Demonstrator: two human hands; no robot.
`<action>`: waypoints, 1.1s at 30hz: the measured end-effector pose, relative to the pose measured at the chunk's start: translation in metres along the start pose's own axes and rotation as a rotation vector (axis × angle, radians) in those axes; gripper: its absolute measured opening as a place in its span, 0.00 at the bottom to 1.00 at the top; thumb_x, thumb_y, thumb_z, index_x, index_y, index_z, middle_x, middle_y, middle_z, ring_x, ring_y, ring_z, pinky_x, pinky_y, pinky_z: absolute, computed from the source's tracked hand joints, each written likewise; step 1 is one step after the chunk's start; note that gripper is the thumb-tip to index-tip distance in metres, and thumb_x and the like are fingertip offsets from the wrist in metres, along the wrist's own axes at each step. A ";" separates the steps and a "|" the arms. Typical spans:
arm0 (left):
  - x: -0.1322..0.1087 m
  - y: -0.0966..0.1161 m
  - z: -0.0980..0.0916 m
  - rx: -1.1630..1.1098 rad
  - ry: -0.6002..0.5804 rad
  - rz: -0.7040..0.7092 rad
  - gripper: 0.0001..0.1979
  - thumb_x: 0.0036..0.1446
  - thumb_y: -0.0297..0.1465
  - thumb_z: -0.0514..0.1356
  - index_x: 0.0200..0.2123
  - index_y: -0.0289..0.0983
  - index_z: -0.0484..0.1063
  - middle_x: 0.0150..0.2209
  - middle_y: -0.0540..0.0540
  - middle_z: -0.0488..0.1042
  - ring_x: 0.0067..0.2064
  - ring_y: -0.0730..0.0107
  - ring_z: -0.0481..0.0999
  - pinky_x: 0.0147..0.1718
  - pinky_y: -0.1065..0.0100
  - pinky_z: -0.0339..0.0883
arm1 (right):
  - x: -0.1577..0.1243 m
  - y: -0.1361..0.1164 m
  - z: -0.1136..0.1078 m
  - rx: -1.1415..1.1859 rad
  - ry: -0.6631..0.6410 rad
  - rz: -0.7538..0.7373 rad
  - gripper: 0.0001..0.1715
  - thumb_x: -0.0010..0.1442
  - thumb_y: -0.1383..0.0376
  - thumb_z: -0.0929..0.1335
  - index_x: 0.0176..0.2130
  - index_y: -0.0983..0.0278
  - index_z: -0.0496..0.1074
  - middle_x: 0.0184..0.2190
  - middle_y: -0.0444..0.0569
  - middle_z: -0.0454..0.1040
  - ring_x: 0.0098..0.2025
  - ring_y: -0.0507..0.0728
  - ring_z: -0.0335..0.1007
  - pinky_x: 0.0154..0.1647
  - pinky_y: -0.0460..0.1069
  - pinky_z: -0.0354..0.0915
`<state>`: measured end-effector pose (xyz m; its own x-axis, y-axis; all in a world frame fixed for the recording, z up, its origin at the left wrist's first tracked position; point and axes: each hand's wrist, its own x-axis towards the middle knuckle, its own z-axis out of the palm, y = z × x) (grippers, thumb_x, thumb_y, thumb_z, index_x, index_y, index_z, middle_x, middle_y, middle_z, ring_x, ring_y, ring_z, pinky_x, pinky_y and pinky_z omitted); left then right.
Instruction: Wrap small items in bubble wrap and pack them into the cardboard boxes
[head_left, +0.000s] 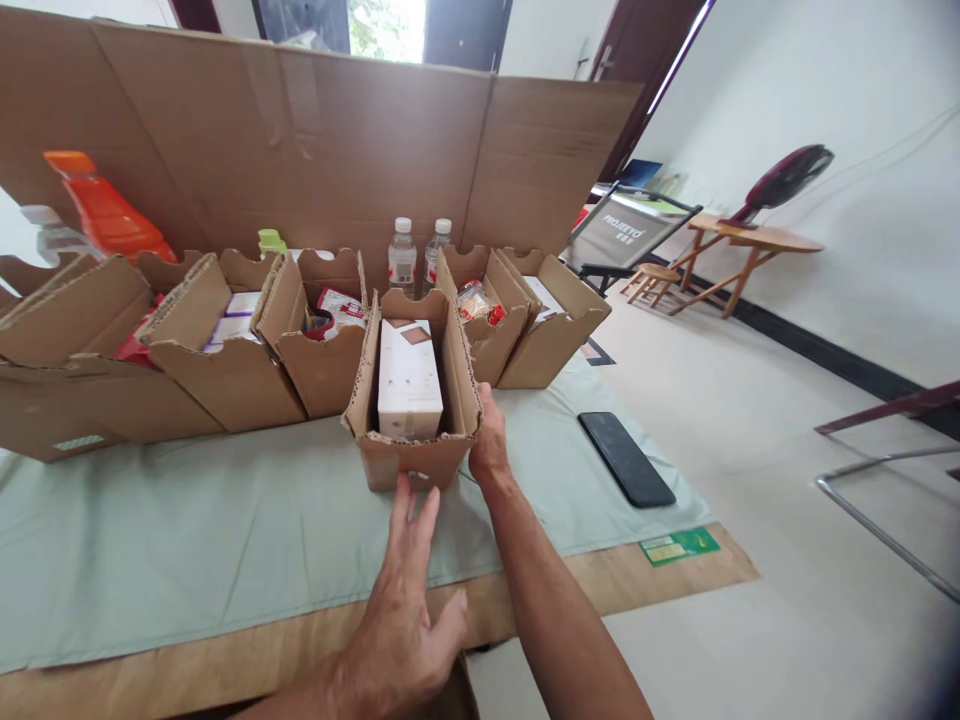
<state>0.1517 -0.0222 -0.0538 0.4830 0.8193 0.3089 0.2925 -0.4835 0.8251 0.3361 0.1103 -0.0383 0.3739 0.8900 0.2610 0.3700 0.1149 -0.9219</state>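
On table (615,580): carton (414,459), apparently mid-positioning; my left hand (401,610) spread nearside, right hand (489,440) at right, grip unclear; next move needs steadiness.

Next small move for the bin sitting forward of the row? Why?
Probably ease the front bin straight back toward the apparent gap behind it: it stands forward of the neighbouring bins, the left hand is at its front, and the right hand is at its right side, which looks suited to steering.
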 end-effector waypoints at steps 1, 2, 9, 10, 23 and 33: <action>0.008 0.000 -0.002 -0.005 -0.006 -0.023 0.50 0.58 0.21 0.58 0.76 0.51 0.35 0.78 0.42 0.26 0.77 0.36 0.34 0.64 0.29 0.59 | 0.000 0.003 0.001 0.053 0.050 0.038 0.46 0.71 0.40 0.47 0.60 0.66 0.70 0.55 0.59 0.78 0.54 0.63 0.76 0.48 0.55 0.71; 0.017 -0.001 -0.003 -0.022 -0.022 -0.056 0.49 0.59 0.22 0.58 0.76 0.51 0.36 0.78 0.42 0.25 0.77 0.36 0.34 0.61 0.32 0.67 | 0.001 0.005 0.001 0.105 0.103 0.076 0.45 0.70 0.39 0.48 0.58 0.67 0.71 0.55 0.60 0.78 0.54 0.63 0.76 0.47 0.55 0.71; 0.083 -0.007 0.004 -0.101 -0.022 -0.190 0.45 0.55 0.25 0.61 0.74 0.36 0.47 0.78 0.34 0.24 0.77 0.36 0.32 0.65 0.40 0.63 | 0.006 0.011 -0.001 0.312 0.305 0.173 0.43 0.61 0.34 0.58 0.49 0.64 0.76 0.52 0.57 0.79 0.51 0.65 0.76 0.47 0.57 0.67; 0.093 -0.010 0.005 -0.083 0.002 -0.177 0.45 0.54 0.25 0.61 0.74 0.35 0.48 0.78 0.33 0.25 0.77 0.38 0.31 0.69 0.39 0.56 | 0.006 0.010 -0.001 0.325 0.315 0.171 0.42 0.61 0.34 0.58 0.48 0.63 0.77 0.51 0.57 0.80 0.51 0.64 0.76 0.47 0.57 0.67; 0.165 -0.048 0.008 0.032 0.030 -0.141 0.47 0.52 0.24 0.61 0.74 0.31 0.48 0.77 0.27 0.25 0.77 0.37 0.37 0.69 0.41 0.55 | 0.008 0.020 0.000 0.281 0.355 0.103 0.37 0.64 0.39 0.58 0.47 0.64 0.76 0.49 0.58 0.80 0.50 0.63 0.77 0.52 0.58 0.68; 0.022 -0.071 -0.081 0.300 -0.018 -0.024 0.30 0.60 0.26 0.58 0.66 0.39 0.66 0.76 0.33 0.46 0.74 0.40 0.55 0.62 0.38 0.67 | -0.004 0.010 0.011 0.005 0.185 -0.142 0.18 0.59 0.54 0.67 0.41 0.62 0.79 0.39 0.52 0.82 0.41 0.60 0.77 0.47 0.55 0.71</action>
<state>0.0748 0.0554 -0.0669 0.4866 0.8275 0.2799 0.5335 -0.5353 0.6549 0.3291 0.1125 -0.0521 0.4679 0.7687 0.4361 0.4261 0.2360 -0.8733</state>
